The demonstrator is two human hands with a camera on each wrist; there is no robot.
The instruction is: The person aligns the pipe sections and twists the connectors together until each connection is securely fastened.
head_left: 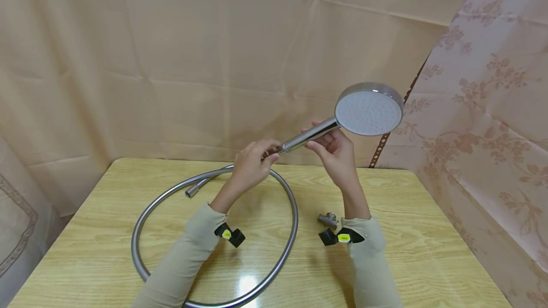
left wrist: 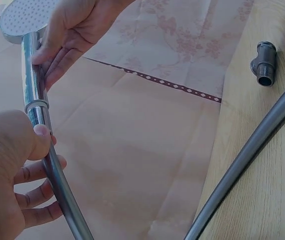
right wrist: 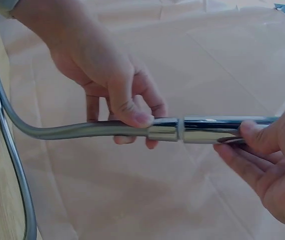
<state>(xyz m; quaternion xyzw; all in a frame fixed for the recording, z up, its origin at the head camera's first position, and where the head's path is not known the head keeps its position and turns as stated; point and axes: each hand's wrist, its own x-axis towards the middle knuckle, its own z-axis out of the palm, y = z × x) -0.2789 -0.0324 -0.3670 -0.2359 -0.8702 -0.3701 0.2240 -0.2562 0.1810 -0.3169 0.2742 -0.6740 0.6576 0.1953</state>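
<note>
My right hand (head_left: 336, 153) grips the chrome handle of a round shower head (head_left: 369, 112), its pale nozzle face turned toward me above the table's far edge. Fingers and thumb of my left hand (head_left: 252, 163) pinch the end of a grey metal shower hose (head_left: 294, 213). In the right wrist view the hose's chrome end nut (right wrist: 163, 130) meets the base of the handle (right wrist: 207, 129), with a thin pale ring showing at the joint. From there the hose drops to the table in a wide loop. Its other end fitting (head_left: 192, 190) lies inside the loop at the left.
A small metal valve fitting (head_left: 328, 220) with a threaded end lies on the wooden table (head_left: 406, 232), close to my right wrist. Beige cloth (head_left: 214, 61) hangs behind the table, and a floral cloth (head_left: 484, 132) hangs on the right.
</note>
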